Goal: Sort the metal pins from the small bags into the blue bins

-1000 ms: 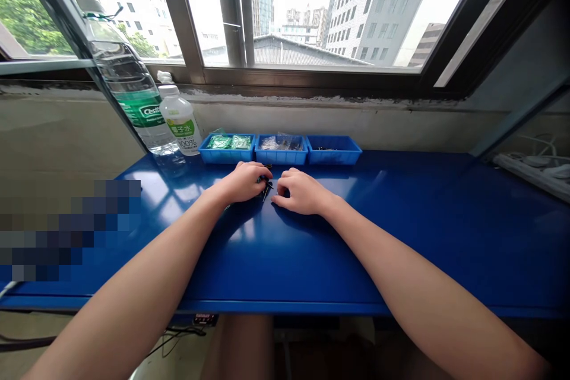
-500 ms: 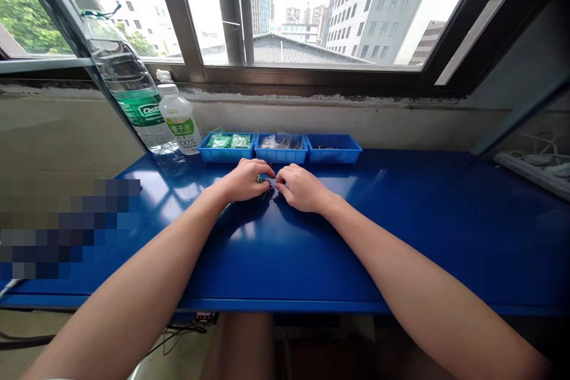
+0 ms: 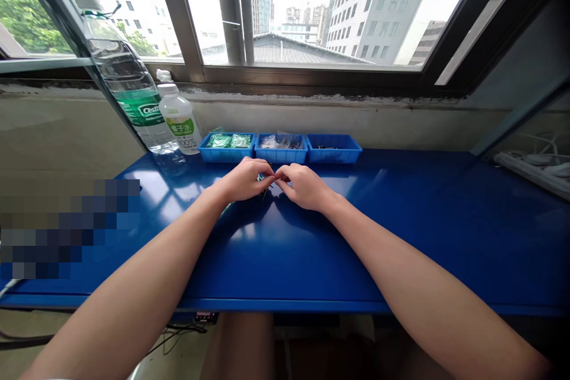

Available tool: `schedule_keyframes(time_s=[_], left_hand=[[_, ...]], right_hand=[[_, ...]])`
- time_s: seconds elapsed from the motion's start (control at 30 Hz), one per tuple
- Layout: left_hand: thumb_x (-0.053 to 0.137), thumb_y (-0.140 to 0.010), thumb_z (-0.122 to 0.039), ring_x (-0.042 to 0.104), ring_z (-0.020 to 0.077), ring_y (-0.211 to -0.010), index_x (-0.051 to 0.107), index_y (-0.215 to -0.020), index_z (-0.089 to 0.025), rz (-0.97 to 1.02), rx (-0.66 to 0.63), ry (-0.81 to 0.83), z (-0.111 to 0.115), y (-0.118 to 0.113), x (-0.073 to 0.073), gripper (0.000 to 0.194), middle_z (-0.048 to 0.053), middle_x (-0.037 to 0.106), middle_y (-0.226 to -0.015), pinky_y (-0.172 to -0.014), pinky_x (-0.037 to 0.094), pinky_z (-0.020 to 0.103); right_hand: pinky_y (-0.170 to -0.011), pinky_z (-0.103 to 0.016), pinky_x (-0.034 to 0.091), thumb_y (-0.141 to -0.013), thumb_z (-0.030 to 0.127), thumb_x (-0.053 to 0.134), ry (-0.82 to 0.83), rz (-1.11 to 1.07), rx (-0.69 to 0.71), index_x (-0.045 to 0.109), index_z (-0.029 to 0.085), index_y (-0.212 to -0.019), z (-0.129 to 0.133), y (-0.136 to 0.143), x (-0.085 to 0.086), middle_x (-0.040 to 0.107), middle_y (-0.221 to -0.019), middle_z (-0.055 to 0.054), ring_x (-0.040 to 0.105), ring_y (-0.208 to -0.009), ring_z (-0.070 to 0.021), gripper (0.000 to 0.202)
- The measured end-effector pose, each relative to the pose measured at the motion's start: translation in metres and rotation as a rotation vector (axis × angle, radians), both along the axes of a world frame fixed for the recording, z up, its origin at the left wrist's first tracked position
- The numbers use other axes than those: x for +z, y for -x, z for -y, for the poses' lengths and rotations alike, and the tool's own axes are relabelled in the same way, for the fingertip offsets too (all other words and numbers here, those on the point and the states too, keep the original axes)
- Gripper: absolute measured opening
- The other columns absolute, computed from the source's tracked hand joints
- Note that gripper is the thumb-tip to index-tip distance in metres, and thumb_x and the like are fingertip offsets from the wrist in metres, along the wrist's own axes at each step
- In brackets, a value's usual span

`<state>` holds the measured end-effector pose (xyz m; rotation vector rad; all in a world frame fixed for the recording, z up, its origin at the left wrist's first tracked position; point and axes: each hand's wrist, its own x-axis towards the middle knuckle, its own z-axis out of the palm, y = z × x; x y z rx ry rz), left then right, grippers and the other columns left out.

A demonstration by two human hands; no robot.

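Observation:
My left hand [image 3: 248, 179] is over the blue table [image 3: 285, 261], thumb and fingertips pinched together. My right hand [image 3: 299, 185] meets it from the right, also in a pinch, and the fingertips of both hands touch or nearly touch. Whatever sits between the fingertips is too small to make out. Below my left fingers lie some small thin dark and greenish pieces [image 3: 265, 193], mostly hidden by the hand. Just beyond my hands stands a blue bin [image 3: 281, 156] with clear plastic packets in it.
Left of the middle bin is a blue bin [image 3: 227, 156] of green packets; to its right, another blue bin [image 3: 335, 157] with small dark pieces. A small white-capped bottle [image 3: 180, 119] and a large water bottle [image 3: 129, 83] stand at the back left. A window runs behind.
My left thumb and fingertips have closed together, and my right fingertips have come nearer to them. The bins and bottles have not moved.

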<state>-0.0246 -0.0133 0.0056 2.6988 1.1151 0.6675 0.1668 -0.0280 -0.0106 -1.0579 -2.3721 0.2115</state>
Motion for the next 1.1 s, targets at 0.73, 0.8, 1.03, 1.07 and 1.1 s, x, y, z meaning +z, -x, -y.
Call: schedule_keyframes(time_s=[0.73, 0.8, 1.03, 1.07, 1.1], left_hand=[[0.045, -0.067, -0.015, 0.051, 0.0121, -0.060, 0.061, -0.062, -0.017, 0.101, -0.013, -0.046, 0.002, 0.001, 0.003, 0.017, 0.002, 0.060, -0.068, -0.063, 0.041, 0.025], [0.043, -0.067, -0.015, 0.049, 0.0118, -0.059, 0.059, -0.057, -0.016, 0.086, -0.007, -0.029, 0.002, 0.002, 0.005, 0.020, 0.002, 0.057, -0.066, -0.061, 0.039, 0.026], [0.040, -0.072, -0.013, 0.050, 0.0118, -0.059, 0.057, -0.052, -0.016, 0.079, -0.015, -0.017, 0.000, 0.003, 0.003, 0.027, 0.002, 0.056, -0.065, -0.061, 0.039, 0.025], [0.041, -0.073, -0.013, 0.051, 0.0120, -0.060, 0.059, -0.054, -0.016, 0.074, -0.010, -0.025, -0.001, 0.004, 0.002, 0.026, 0.002, 0.057, -0.065, -0.062, 0.039, 0.025], [0.042, -0.073, -0.013, 0.052, 0.0122, -0.061, 0.061, -0.057, -0.017, 0.068, -0.002, -0.033, -0.001, 0.004, 0.001, 0.025, 0.002, 0.059, -0.065, -0.063, 0.040, 0.025]], right_hand=[[-0.069, -0.025, 0.047, -0.086, 0.016, 0.052, 0.024, -0.175, -0.029, 0.066, 0.019, -0.095, -0.008, -0.010, -0.003, 0.072, -0.086, -0.003, 0.066, -0.078, -0.0168, 0.017], [-0.073, -0.026, 0.048, -0.085, 0.017, 0.056, -0.012, -0.219, 0.004, 0.070, 0.019, -0.089, -0.012, -0.013, -0.004, 0.073, -0.088, -0.003, 0.066, -0.081, -0.0166, 0.015], [-0.076, -0.029, 0.053, -0.082, 0.019, 0.060, 0.032, -0.326, -0.078, 0.075, 0.019, -0.086, -0.017, -0.021, -0.001, 0.075, -0.086, -0.004, 0.069, -0.080, -0.0186, 0.015], [-0.074, -0.029, 0.054, -0.080, 0.021, 0.062, 0.069, -0.393, -0.116, 0.074, 0.019, -0.085, -0.019, -0.024, 0.000, 0.075, -0.084, -0.004, 0.069, -0.078, -0.0184, 0.013], [-0.072, -0.029, 0.054, -0.078, 0.023, 0.064, 0.102, -0.476, -0.159, 0.074, 0.018, -0.084, -0.021, -0.027, 0.001, 0.075, -0.082, -0.004, 0.069, -0.075, -0.0182, 0.013]])
